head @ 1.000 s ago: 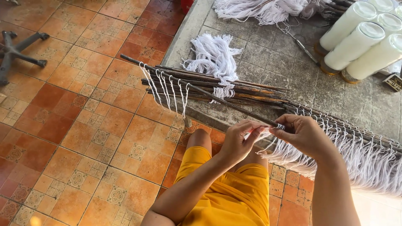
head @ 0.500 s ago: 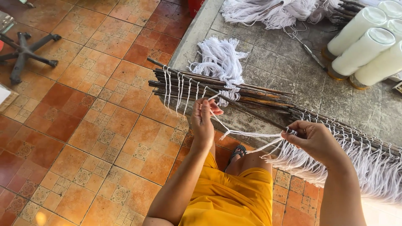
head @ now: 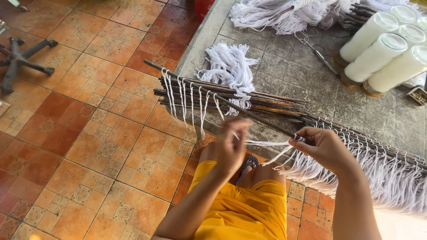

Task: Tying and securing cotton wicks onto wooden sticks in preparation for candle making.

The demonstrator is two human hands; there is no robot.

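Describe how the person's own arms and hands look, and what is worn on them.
Both arms are bare from above the elbow down: no sleeves, gloves, watch or bracelets show. The left hand is motion-blurred, so rings cannot be ruled out there; the right hand shows none on its fingers. Below the arms, yellow fabric clothing covers the lap.

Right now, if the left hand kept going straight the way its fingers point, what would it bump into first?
Probably the bundle of dark sticks with white strings knotted on them, just beyond the blurred left hand. Depth is hard to judge, so it might pass below them.
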